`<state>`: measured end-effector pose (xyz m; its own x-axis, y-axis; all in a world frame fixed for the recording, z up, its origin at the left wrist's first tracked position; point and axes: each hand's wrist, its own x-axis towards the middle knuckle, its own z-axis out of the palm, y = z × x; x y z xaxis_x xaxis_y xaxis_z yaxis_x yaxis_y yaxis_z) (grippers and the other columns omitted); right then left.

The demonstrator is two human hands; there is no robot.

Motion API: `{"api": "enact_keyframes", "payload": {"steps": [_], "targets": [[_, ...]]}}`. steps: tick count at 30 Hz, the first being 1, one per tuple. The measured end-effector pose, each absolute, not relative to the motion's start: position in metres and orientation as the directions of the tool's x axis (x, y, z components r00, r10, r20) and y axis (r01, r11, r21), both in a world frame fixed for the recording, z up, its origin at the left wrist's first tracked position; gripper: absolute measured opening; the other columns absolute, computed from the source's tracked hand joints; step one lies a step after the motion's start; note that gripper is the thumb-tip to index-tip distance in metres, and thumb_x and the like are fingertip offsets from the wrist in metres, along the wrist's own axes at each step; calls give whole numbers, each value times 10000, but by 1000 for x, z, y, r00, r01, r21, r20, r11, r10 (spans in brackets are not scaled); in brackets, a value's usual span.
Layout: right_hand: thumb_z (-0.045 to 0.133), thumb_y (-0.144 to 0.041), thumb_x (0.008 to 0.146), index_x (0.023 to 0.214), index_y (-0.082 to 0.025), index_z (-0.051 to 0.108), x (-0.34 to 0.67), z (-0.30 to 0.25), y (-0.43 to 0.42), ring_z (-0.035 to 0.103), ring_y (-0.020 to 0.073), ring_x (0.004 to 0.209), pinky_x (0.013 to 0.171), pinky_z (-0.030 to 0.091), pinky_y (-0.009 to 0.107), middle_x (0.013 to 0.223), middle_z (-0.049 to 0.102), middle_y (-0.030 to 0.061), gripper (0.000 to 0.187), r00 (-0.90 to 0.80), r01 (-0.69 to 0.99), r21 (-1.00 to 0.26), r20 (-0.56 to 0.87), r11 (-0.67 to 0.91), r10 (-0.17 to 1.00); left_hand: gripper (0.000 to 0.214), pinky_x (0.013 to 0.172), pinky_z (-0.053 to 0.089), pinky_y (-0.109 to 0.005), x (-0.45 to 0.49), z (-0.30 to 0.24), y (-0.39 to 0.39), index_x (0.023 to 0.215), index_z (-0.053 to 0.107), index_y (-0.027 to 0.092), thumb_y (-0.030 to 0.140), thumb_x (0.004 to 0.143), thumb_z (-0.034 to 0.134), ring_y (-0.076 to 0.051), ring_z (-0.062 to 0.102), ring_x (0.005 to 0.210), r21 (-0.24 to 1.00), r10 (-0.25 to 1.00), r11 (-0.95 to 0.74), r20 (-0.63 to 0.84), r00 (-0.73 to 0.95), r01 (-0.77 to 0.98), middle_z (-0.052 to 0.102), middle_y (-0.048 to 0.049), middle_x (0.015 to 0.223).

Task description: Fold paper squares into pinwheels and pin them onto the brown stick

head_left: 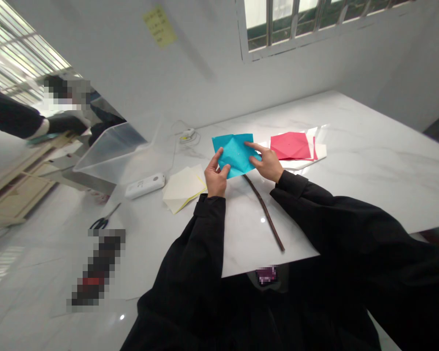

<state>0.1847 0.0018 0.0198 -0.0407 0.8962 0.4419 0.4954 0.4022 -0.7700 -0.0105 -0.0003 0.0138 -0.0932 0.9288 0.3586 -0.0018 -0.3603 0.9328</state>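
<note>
A creased square of blue paper is held just above the white marble table. My left hand pinches its lower left edge between thumb and fingers. My right hand grips its right side, the index finger stretched out across the sheet. Both sleeves are black.
A red folded paper lies on white sheets to the right. Pale yellow paper, a white device, a clear plastic bin, scissors and a thin dark stick lie nearby. Another person sits far left.
</note>
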Motion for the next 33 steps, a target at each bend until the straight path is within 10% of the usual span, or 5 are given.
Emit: {"api": "enact_keyframes", "payload": {"steps": [16, 33], "targets": [[658, -403, 866, 1203, -169, 773, 189, 11, 14, 503, 117, 589, 577, 457, 261, 712, 677, 5, 426, 124, 169, -916, 385, 363, 914, 320, 1087, 520, -421, -22, 3, 10, 1098, 790, 173, 306, 807, 794, -236, 723, 1100, 932, 886, -355, 360, -293, 72, 786, -96, 1116], [756, -494, 811, 1125, -181, 797, 186, 16, 11, 735, 242, 935, 842, 588, 363, 1007, 801, 75, 446, 136, -48, -929, 357, 366, 924, 607, 973, 574, -280, -26, 28, 3, 1380, 629, 275, 179, 803, 792, -175, 705, 1119, 915, 969, -146, 55, -242, -375, 717, -46, 1305]]}}
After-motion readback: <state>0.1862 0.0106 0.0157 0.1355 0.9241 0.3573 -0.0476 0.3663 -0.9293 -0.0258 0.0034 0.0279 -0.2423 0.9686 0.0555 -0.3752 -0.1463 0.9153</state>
